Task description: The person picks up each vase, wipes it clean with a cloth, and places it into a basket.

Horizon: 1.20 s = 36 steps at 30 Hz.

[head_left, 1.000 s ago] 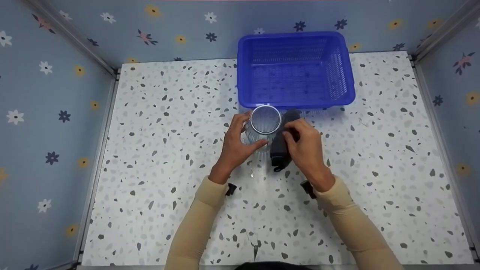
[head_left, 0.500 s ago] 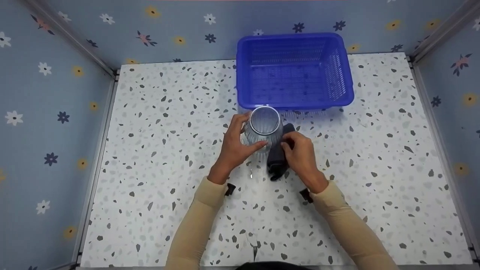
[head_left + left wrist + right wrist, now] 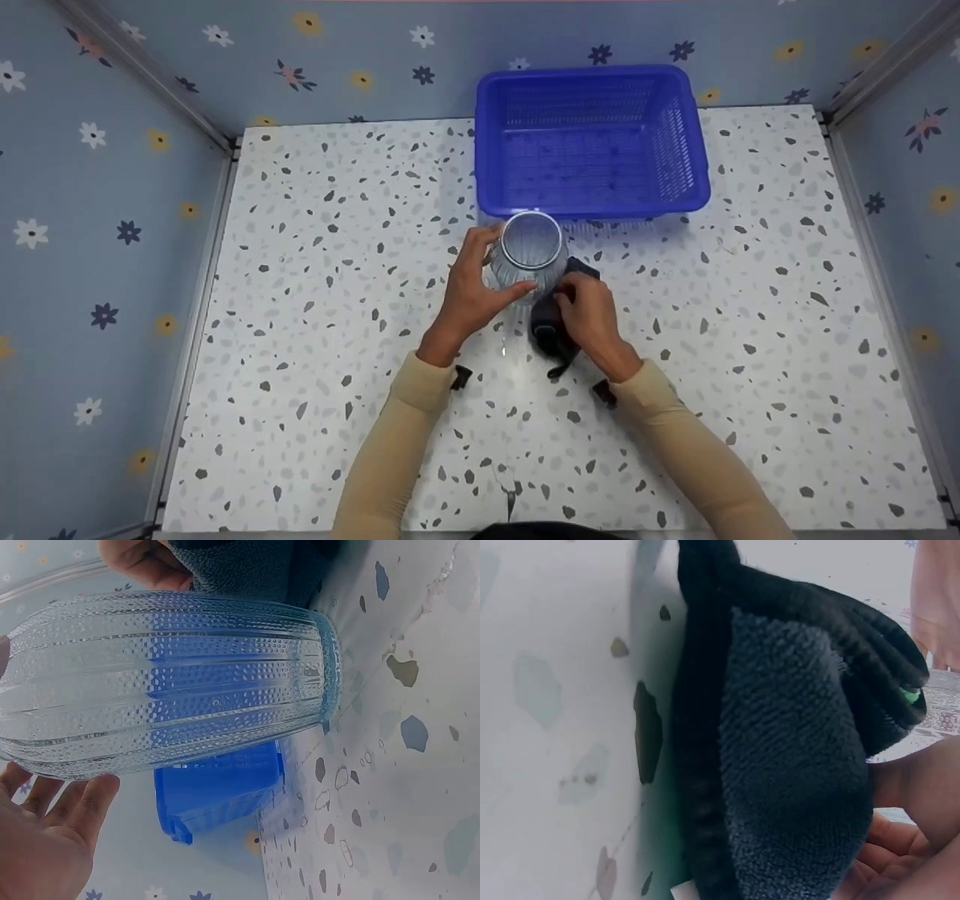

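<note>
A clear ribbed glass vase (image 3: 551, 276) stands upright on the speckled table, its open rim facing up. My left hand (image 3: 472, 289) grips it from the left, fingers behind and thumb in front. The left wrist view shows the vase's dotted, ribbed body (image 3: 187, 682) narrowing toward its foot. At the vase's right side, my right hand (image 3: 591, 313) pinches a folded dark grey cloth (image 3: 546, 319), which lies against the glass. Close up in the right wrist view, the fluffy cloth (image 3: 791, 757) has a black hem, and part of the gripping fingers is hidden behind it.
A blue plastic basket (image 3: 592, 208) with perforated walls sits just behind the vase, near the back wall. Flower-patterned panels (image 3: 97, 270) border the table at the left, back and right. Small black mounts sit at both wrists.
My right hand has drawn the cloth down along the vase's right side, toward the body. The cloth is more bunched. My left hand and the vase stay where they were.
</note>
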Each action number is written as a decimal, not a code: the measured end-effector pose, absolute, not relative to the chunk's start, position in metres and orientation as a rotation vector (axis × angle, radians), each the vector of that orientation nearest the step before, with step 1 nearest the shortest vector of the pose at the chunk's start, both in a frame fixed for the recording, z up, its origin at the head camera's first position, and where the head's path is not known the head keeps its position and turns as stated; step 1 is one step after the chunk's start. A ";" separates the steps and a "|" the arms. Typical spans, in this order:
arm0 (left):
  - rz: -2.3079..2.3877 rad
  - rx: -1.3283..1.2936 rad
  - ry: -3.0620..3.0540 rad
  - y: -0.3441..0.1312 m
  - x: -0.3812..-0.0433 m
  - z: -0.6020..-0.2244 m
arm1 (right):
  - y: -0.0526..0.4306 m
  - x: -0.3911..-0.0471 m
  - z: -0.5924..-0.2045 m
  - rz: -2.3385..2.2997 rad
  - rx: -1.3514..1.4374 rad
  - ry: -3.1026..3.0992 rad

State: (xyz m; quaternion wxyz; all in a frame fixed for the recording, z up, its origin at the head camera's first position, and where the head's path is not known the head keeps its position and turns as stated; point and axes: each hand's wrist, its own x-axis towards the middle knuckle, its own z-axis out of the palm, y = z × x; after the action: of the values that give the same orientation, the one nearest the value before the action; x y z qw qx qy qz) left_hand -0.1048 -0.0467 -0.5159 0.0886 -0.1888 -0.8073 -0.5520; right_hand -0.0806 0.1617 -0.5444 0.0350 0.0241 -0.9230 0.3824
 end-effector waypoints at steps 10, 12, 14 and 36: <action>-1.661 -0.547 -2.416 -0.047 -0.105 -0.517 | 0.165 -0.073 -0.517 1.307 0.066 -2.650; -1.662 -0.543 -2.418 -0.047 -0.105 -0.517 | 0.165 -0.071 -0.510 1.325 0.076 -2.602; -1.664 -0.541 -2.418 -0.046 -0.105 -0.517 | 0.166 -0.070 -0.504 1.329 0.090 -2.558; -1.664 -0.570 -2.374 -0.047 -0.105 -0.518 | 0.155 -0.074 -0.456 1.269 0.209 -2.425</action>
State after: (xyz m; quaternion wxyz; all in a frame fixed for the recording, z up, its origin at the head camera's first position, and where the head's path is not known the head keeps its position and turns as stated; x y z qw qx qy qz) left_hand -0.1053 -0.0471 -0.5182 0.0932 -0.1919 -0.8000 -0.5608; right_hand -0.0739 0.1546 -0.4563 0.1970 0.0747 -0.8661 0.4534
